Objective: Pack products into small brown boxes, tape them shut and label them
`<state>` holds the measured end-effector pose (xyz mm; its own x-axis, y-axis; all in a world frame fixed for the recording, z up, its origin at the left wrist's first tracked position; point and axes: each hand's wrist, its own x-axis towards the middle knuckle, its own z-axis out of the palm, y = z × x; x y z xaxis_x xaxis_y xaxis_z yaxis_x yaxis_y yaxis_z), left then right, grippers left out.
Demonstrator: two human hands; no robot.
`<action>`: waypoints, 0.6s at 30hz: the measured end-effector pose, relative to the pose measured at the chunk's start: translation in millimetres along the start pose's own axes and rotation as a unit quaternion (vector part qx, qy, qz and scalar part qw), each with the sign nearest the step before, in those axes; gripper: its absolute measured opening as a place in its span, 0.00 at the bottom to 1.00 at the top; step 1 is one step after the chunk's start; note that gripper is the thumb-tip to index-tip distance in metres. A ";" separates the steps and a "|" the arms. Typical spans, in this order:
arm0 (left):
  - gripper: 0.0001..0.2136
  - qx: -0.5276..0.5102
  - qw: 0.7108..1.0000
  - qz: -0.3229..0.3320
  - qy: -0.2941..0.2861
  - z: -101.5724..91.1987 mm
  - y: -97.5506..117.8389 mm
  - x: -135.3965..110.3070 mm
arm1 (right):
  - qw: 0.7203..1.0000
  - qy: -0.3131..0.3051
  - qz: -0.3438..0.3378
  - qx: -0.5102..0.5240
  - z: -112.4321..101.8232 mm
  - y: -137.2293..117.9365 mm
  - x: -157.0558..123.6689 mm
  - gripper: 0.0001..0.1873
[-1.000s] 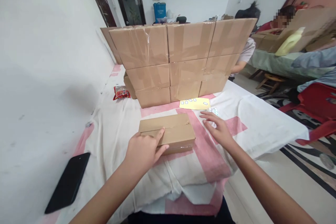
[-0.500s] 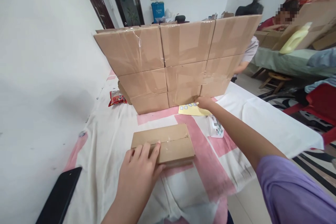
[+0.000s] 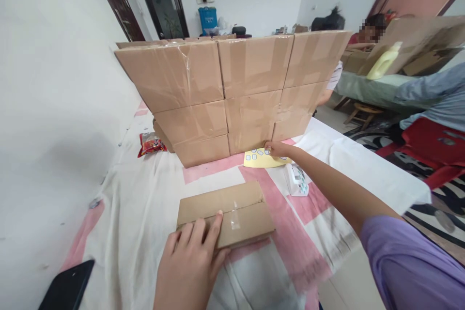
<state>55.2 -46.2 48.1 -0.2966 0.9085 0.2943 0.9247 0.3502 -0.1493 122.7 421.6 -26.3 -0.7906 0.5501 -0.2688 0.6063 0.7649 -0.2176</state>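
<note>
In the lower middle, a small closed cardboard box (image 3: 243, 208) lies on the cloth, a strip of clear tape across its seam. My left hand (image 3: 194, 247) grips its near left part, fingers over the top and thumb along the near side. Further off, my right hand (image 3: 279, 149) has its fingers closed at the top edge of a yellow sheet (image 3: 256, 161) printed with small squares; the fingertips are partly hidden. The sheet lies at the foot of an upright panel of taped cardboard boxes (image 3: 254, 68). Beside my right forearm sits a white patterned packet (image 3: 297, 181).
A red snack packet (image 3: 150, 144) lies left of the panel, and a black phone (image 3: 69, 286) at the near left. A white wall (image 3: 43, 106) bounds the left side. People sit behind the panel and at another table, by a red chair (image 3: 428, 147).
The view has shifted, so the panel and box sit lower and further left. More of the yellow sheet's squares show beside my right hand. My left hand stays on the box.
</note>
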 end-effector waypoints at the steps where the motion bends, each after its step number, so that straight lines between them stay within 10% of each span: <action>1: 0.22 -0.004 1.000 0.002 0.007 1.6 -1.0 -0.6 | 1.000 -0.009 0.007 0.008 -0.1 0.1 1.8 0.25; 18: 0.23 -0.013 0.999 0.026 0.034 15.1 -9.4 -6.0 | 0.994 -0.076 0.043 0.067 2.8 4.7 9.3 0.32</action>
<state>44.7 -51.5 33.5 -0.2316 0.9076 0.3501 0.9446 0.2958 -0.1422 118.5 429.3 -32.5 -0.7194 0.5462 -0.4290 0.6850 0.6604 -0.3078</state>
